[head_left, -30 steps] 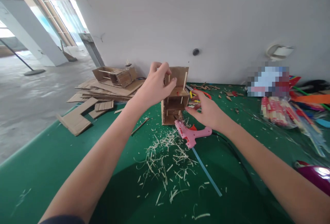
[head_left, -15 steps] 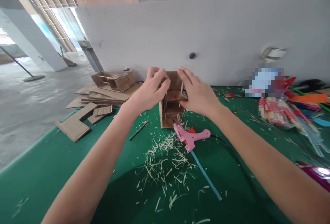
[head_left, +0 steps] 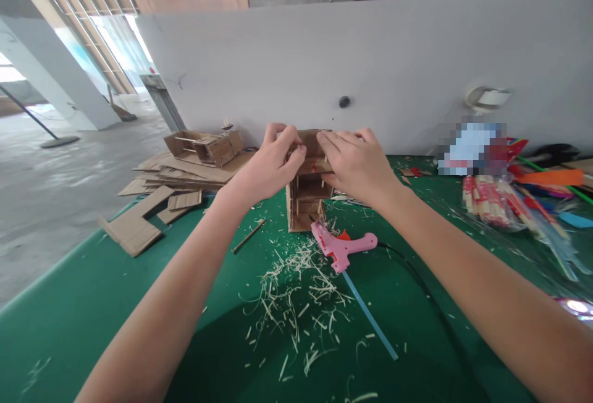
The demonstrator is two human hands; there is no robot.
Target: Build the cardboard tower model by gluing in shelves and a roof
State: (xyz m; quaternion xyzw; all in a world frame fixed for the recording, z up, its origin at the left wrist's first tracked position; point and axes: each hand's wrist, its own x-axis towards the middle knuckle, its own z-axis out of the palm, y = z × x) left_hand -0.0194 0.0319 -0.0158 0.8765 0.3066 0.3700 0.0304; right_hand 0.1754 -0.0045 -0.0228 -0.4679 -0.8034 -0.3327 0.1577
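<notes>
A small cardboard shelf unit (head_left: 311,189) with several open compartments stands upright on the green table. My left hand (head_left: 281,154) grips its upper left edge, fingers bent and thumb pressed in. At the upper right side, my right hand (head_left: 354,162) is closed round the unit's edge, its fingers across the top compartment. The fingers hide part of that compartment and both upper sides. In front of the unit lies a pink glue gun (head_left: 341,247), touched by neither hand, with a blue glue stick (head_left: 370,316) running out of its back.
Wood shavings (head_left: 296,267) litter the table before the unit, and a thin stick (head_left: 249,236) lies to the left. Cardboard sheets (head_left: 180,171) are stacked back left under a cardboard model (head_left: 208,146). Wrapped sticks (head_left: 491,202) lie right. A black cord (head_left: 417,267) passes under my right forearm.
My right hand has shifted its grip on the shelf unit's right side, its fingers now turned more sideways across the top. My left hand has stayed in place.
</notes>
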